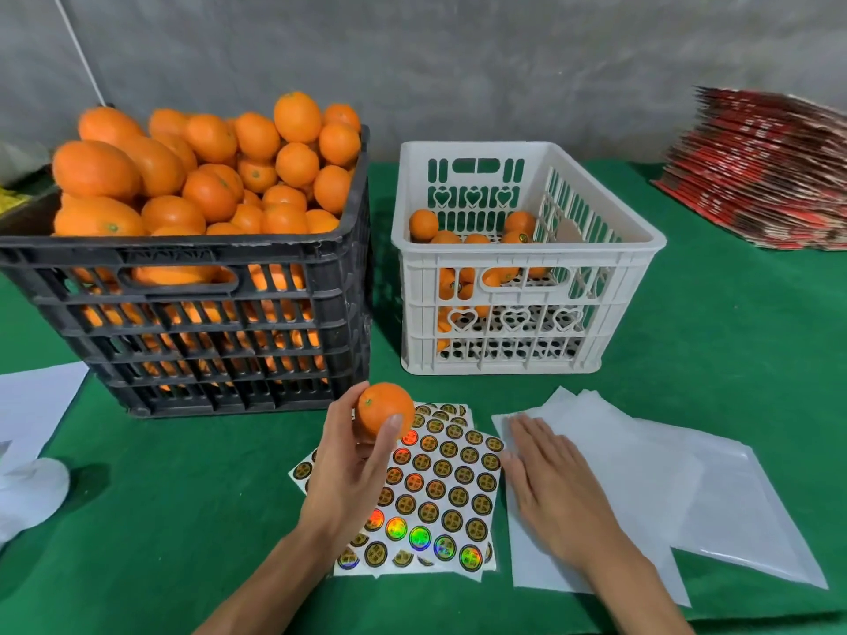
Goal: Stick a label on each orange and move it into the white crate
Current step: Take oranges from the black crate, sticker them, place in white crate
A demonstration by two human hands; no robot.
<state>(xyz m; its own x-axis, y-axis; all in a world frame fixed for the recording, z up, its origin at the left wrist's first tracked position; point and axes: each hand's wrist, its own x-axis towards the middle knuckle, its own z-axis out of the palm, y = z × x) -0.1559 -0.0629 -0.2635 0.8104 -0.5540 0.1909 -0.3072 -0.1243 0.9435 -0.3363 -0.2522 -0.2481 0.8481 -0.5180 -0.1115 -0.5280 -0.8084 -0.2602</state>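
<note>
Orange (382, 407): firm, round, light, waxy-slick; gripped in left hand (353, 469) fingertips. Right hand (547, 478) flat, empty. Best cupped around middle.

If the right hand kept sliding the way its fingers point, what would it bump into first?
The right hand lies flat on the white sheets, fingers pointing forward and slightly left. Going straight on, it would probably cross bare green cloth and first meet the white crate's front wall, though depth is hard to judge.
</note>
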